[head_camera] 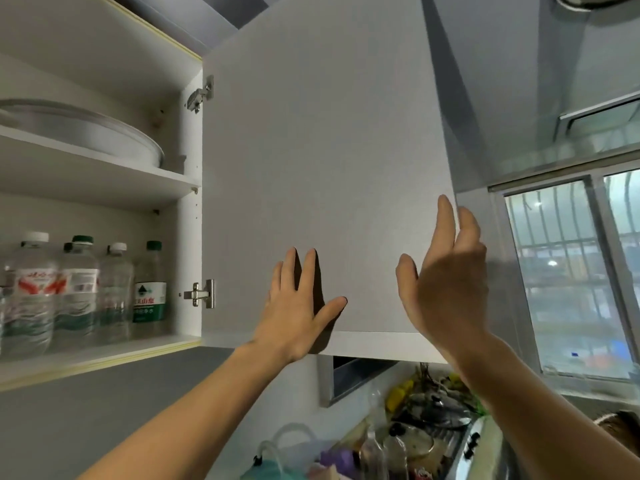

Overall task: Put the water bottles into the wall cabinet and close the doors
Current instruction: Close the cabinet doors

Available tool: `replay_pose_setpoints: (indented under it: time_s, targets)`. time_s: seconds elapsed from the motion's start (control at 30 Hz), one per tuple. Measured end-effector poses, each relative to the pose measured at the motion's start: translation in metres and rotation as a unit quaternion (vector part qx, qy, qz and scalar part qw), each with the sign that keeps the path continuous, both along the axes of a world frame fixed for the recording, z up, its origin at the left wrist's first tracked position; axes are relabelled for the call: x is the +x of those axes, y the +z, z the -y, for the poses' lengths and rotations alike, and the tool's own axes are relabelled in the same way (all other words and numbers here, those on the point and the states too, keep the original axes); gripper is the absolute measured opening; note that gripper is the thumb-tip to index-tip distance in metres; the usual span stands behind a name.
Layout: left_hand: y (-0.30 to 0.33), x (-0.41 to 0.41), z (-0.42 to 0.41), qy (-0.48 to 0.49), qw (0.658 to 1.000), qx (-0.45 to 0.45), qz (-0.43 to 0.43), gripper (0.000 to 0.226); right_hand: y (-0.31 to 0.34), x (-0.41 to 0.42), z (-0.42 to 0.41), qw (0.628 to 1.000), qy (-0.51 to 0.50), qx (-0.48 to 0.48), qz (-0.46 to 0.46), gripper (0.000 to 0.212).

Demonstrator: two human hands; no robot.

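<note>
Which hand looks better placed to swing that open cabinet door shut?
Probably the right hand: it sits at the door's free edge, far from the hinges. The left hand lies flat nearer the hinge side.

Our two forearms bare to the frame's lower edge, no sleeves, our left hand (298, 306) and right hand (446, 289) ungloved, our short plain nails, our slender fingers, our narrow wrists
</note>
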State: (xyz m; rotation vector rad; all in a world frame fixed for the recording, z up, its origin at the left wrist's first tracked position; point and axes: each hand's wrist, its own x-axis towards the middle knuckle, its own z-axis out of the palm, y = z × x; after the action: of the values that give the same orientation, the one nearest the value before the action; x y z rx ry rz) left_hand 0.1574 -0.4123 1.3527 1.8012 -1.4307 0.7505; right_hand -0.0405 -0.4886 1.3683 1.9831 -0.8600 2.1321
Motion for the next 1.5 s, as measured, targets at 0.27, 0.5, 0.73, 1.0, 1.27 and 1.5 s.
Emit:
replay_pose_setpoints:
  time_s: [0.27, 0.5, 0.73, 1.0, 1.27, 1.5]
  targets:
    - [0.029, -0.042, -0.065, -0.099, 0.995, 0.013, 0.029, 0.096, -0.011, -0.026, -0.062, 0.970, 0.217, -0.068, 0.085, 0.075]
    - [0.038, -0.053, -0.149, -0.151, 0.988, -0.009, -0.001, 0.087, -0.014, -0.043, -0.128, 0.800, 0.591, 0.002, 0.102, 0.042]
    - [0.032, -0.039, -0.272, -0.260, 0.961, -0.027, -0.093, 0.071, -0.031, 0.031, -0.217, 0.732, 0.671, 0.091, -0.074, 0.071]
    - [0.035, -0.012, -0.392, -0.190, 0.977, -0.052, -0.086, 0.051, -0.042, 0.142, -0.320, 0.674, 0.737, 0.042, -0.020, 0.052]
    - [0.038, 0.064, -0.443, -0.002, 0.991, -0.122, -0.052, 0.061, -0.057, 0.241, -0.364, 0.799, 0.591, -0.026, -0.108, 0.056]
    - [0.028, 0.127, -0.443, 0.214, 0.960, -0.177, -0.037, 0.080, -0.053, 0.311, -0.346, 0.855, 0.465, -0.104, -0.206, 0.065]
